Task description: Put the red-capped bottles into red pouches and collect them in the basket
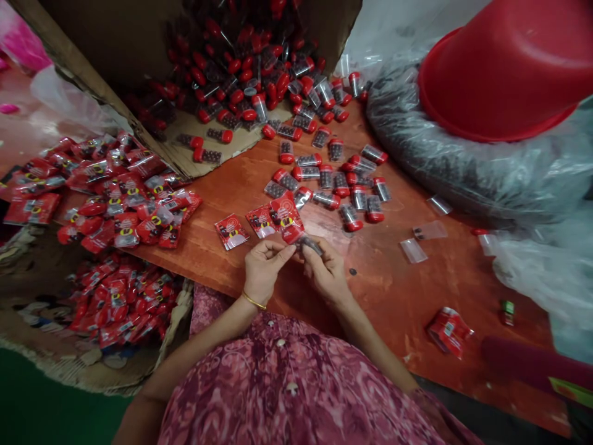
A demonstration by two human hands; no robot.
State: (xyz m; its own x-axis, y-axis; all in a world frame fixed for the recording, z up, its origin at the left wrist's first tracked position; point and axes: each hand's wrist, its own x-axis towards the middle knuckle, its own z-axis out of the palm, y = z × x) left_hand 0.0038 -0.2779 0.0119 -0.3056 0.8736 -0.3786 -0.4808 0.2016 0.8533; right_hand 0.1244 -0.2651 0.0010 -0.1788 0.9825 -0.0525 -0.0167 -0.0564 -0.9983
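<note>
"Looking at the two hands, what are they doing?"

"The left hand and the right hand are both closed into a pinch, and they are gripping a red printed foil sachet upright just above the table. A clear plastic tube of dark beads is meeting its lower end, though the fingers are hiding exactly how it sits."

"What is lying closest to them?"

"Two flat red printed sachets are resting just beside the hands on an orange-brown wooden tabletop. Clear tubes with red caps are lying scattered just beyond, and many more are spilling out of a tipped brown cardboard box."

"And further out?"

"A loose heap of plump red sachets is lying on the table's left side, and more are sitting in a frayed woven tray below it. On the right, an upturned red plastic basin is sitting on a bulging clear bag of dark beads. A thin gold bangle is circling the left wrist, and a pink patterned garment is filling the bottom of the view."
</note>
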